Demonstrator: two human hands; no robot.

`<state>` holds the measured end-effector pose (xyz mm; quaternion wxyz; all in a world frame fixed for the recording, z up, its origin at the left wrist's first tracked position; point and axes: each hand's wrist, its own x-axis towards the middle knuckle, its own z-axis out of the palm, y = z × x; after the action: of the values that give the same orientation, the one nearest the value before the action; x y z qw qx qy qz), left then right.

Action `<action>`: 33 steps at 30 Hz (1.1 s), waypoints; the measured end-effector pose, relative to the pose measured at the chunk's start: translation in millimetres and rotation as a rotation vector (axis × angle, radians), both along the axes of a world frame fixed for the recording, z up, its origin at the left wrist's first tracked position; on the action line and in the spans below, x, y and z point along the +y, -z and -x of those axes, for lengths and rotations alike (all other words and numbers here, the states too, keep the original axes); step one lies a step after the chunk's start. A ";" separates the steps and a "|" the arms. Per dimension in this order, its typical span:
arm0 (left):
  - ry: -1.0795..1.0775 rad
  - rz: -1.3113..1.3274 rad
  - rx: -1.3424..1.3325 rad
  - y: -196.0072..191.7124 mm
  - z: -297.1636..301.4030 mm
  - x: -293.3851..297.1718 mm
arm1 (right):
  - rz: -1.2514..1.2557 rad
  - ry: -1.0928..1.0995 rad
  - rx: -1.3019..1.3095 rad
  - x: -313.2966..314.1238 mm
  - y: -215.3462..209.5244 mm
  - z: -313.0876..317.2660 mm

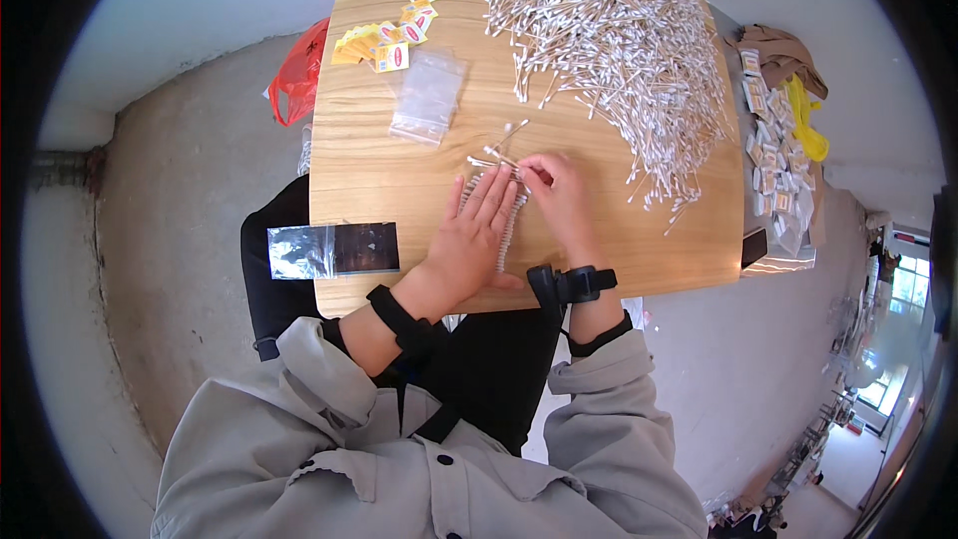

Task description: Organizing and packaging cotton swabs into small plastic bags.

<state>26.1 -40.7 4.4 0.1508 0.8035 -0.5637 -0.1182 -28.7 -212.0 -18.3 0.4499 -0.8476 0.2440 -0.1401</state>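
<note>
My left hand lies flat, fingers spread, on a row of white cotton swabs lined up on the wooden table. My right hand is beside it, fingertips pinching swabs at the far end of the row. A few loose swabs lie just beyond my fingers. A big heap of cotton swabs covers the far right of the table. Both wrists wear black bands.
A small clear zip bag lies beyond my left hand. Yellow and red paper labels are scattered at the far left. A clear bag with a dark card overhangs the near left edge. A red plastic bag sits on the floor. Packed sachets are piled to the right.
</note>
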 end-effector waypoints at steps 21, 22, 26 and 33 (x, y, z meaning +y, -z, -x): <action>0.018 -0.013 -0.036 2.8 -7.4 -0.6 | 0.107 -0.055 0.236 -32.4 -11.2 -10.6; 0.016 -0.005 -0.024 2.8 -7.0 -0.9 | 0.065 -0.085 0.199 -31.2 -11.3 -8.5; -0.007 -0.032 -0.068 -9.3 -8.1 -10.6 | 0.014 0.014 0.064 -26.8 -5.2 -2.0; -0.060 -0.022 -0.027 11.3 -17.1 -14.4 | 0.015 0.052 -0.054 -11.7 0.2 11.0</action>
<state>43.2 -55.1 -6.9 0.1376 0.8231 -0.5402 -0.1088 -39.7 -223.7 -18.5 0.4459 -0.8404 0.2525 -0.1763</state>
